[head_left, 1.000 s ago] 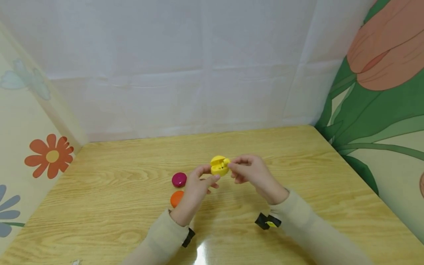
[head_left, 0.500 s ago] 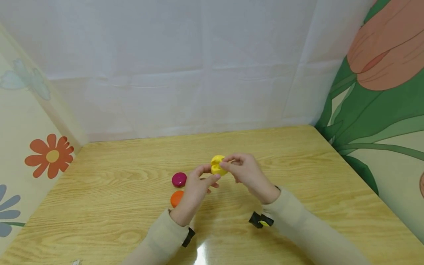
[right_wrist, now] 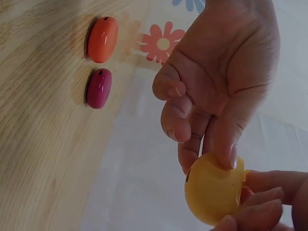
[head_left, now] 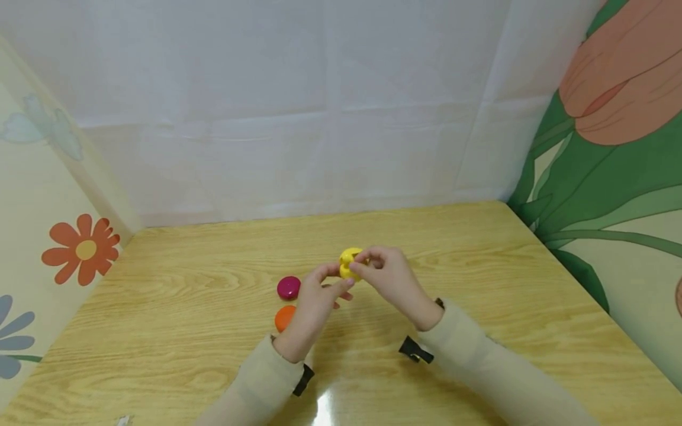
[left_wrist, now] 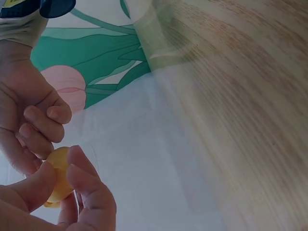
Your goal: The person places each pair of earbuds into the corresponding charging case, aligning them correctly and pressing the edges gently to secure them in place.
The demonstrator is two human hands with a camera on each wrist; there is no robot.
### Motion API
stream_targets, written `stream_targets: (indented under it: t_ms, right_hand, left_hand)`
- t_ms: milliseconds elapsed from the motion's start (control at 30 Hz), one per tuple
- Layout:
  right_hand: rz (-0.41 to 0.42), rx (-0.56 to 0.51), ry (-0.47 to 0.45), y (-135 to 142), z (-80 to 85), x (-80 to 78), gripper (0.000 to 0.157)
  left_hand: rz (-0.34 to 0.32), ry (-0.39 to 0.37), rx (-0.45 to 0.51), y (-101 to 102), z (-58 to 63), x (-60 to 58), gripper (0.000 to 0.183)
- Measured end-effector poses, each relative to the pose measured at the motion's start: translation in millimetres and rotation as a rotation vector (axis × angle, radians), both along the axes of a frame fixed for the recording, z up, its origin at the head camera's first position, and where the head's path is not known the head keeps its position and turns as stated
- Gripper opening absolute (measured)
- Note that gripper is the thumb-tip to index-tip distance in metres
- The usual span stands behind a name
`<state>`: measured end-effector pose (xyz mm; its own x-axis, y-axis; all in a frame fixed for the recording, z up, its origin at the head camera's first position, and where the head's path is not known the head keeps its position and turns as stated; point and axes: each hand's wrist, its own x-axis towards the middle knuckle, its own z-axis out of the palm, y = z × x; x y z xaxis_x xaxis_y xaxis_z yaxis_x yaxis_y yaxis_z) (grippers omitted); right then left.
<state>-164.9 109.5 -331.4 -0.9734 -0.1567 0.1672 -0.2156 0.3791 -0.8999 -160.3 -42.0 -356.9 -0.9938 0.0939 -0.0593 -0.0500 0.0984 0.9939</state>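
Note:
My left hand [head_left: 314,305] holds a small rounded yellow earbud case [head_left: 351,253] above the table, thumb on one side and fingers on the other. Its lid stands raised. From the right, my right hand [head_left: 391,281] reaches into the opening and pinches a yellow earbud [right_wrist: 246,177], mostly hidden by the fingertips. In the right wrist view the case's smooth outer shell faces the camera, with the left thumb pressed on it. A magenta case [head_left: 289,288] and an orange case [head_left: 285,318] lie on the table beside the left hand; the left wrist partly covers the orange one.
The wood-grain table [head_left: 202,272] meets a white cloth backdrop [head_left: 256,154] at the back. Painted panels with flowers stand at both sides. A small pale scrap [head_left: 123,420] lies at the front left edge.
My right hand has moved left, bringing the earbud from beside the case into its opening, where the fingers now cover it. The left hand and the case have hardly moved.

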Motion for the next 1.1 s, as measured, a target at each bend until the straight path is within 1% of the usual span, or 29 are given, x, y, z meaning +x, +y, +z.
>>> stream_targets:
  t_ms: [67,200,300,367,533,667,767,833,1000,1100]
  right_hand:
    - [-0.004,0.011,0.013,-1,0.5,0.8,0.015]
    - [-0.019,-0.007,-0.009,-2,3.9,3.3,0.015]
    - [-0.034,-0.017,0.008,-3,6.1,4.7,0.017]
    - [-0.036,-0.007,0.051,-3,6.2,5.0,0.017]
    - [-0.017,0.05,0.203,-6,4.1,5.6,0.011]
    - [-0.018,0.124,0.276,-6,2.0,6.9,0.007]
    - [-0.025,0.159,0.28,-6,1.7,8.7,0.006]
    - [-0.033,0.161,0.272,-4,2.0,9.5,0.006]
    - [-0.1,0.086,0.232,1,4.2,9.0,0.008]
    - [-0.148,0.044,0.202,6,3.2,5.5,0.012]
  left_hand:
    - [-0.001,-0.002,0.0,0,0.6,-0.4,0.029]
    - [-0.005,0.01,0.001,-1,0.6,-0.6,0.028]
    - [-0.011,0.021,-0.001,-1,0.4,-0.4,0.028]
    - [-0.017,0.027,-0.003,-2,0.5,0.1,0.027]
    - [-0.032,0.051,-0.002,-2,0.0,1.5,0.024]
    - [-0.041,0.059,-0.003,-2,-0.6,1.7,0.022]
    - [-0.046,0.055,-0.004,-3,-1.0,1.4,0.023]
    - [-0.048,0.049,-0.003,-3,-0.8,1.4,0.024]
    - [-0.042,0.041,-0.008,-5,0.6,2.0,0.028]
    - [-0.035,0.033,-0.006,-5,1.3,2.0,0.029]
